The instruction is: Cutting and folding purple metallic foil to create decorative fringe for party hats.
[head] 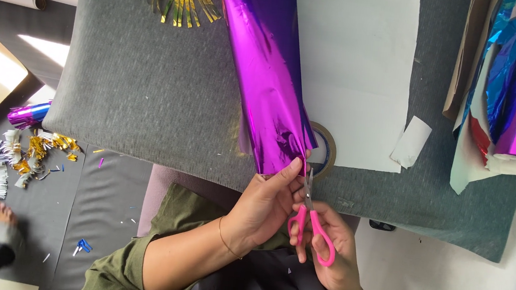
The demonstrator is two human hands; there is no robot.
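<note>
Purple shiny foil sheet (266,69) lies across the grey cushion (143,82), its near end pinched by the left hand (264,206). The right hand (333,249) grips pink-handled scissors (311,218), blades at the foil's edge beside a tape roll (326,151).

Left hand (262,204) on purple foil (266,69), right hand (330,248) with pink scissors (312,224)

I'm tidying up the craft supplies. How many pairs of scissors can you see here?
1. The pink-handled scissors are in the right hand, blades at the end of the folded purple foil sheet that the left hand pinches. Others may lie hidden under the foil piles.
</note>
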